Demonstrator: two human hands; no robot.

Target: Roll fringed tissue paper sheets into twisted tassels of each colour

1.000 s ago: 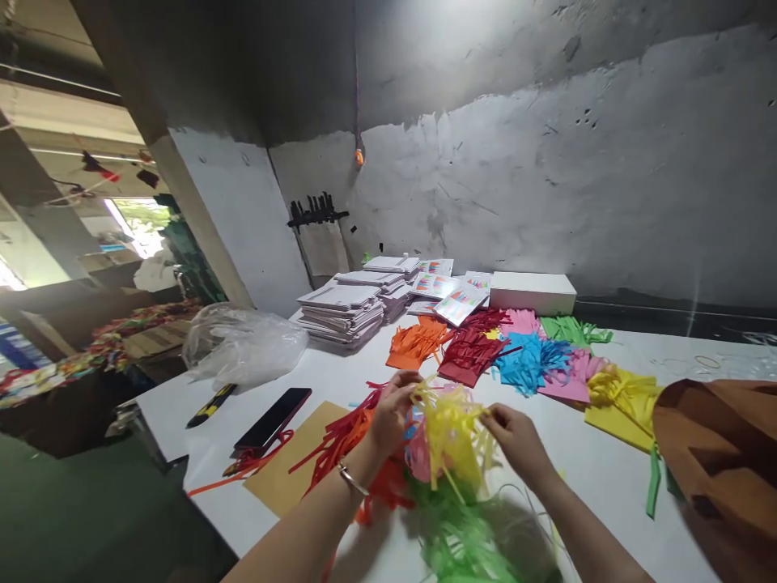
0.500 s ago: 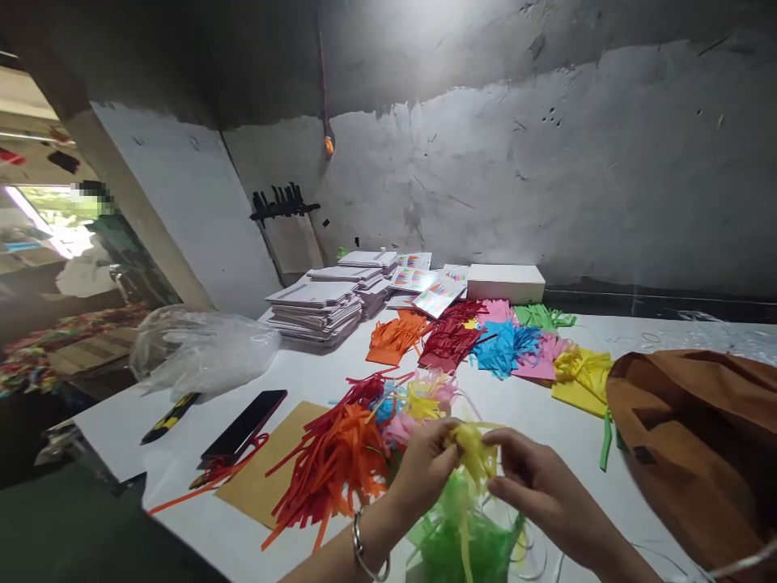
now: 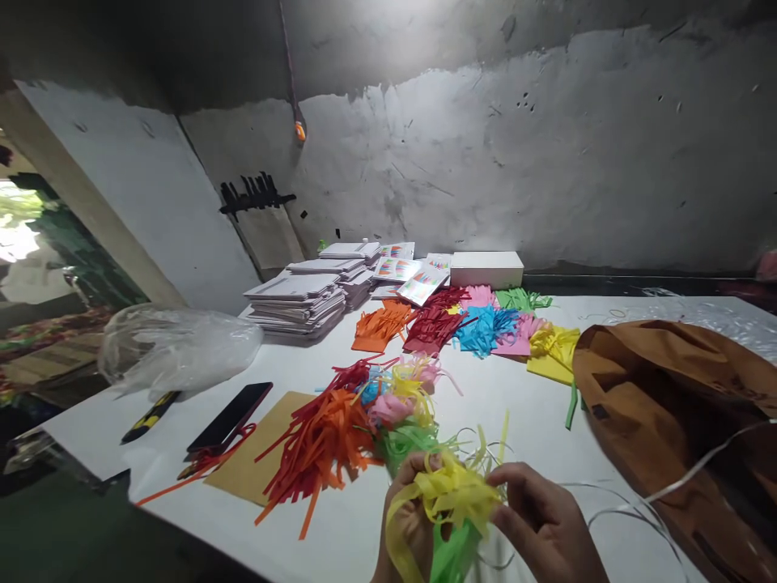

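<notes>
At the far left of the tabletop (image 3: 340, 542) lay a clear plastic bag (image 3: 176, 348), and beside it a dark phone (image 3: 231, 417) near a brown card (image 3: 258, 457). Behind them stood stacks of white booklets (image 3: 297, 304). More to the middle, a heap of orange strips (image 3: 321, 449) lay next to other coloured strips, and further back there were flat fringed sheets (image 3: 486, 328) in orange, red, blue, pink and yellow.

Your left hand (image 3: 409, 522) was at the lower edge of the picture, fingers closed around the yellow bundle (image 3: 452, 494) of paper strips, with green strips hanging under it. The bundle was just above the near edge of the tabletop, between both hands. I judge this paper to be very light, soft and easy to tear or crease, so it is better held at the gathered middle, not at the loose ends, and without hard pressing.

Your right hand (image 3: 546, 526) touched the bundle from the other side, its grip narrow, fingertips pinching the strips. A thin pale cord (image 3: 631, 506) curved away from it. At the far right lay a brown cloth bag (image 3: 673, 405).
</notes>
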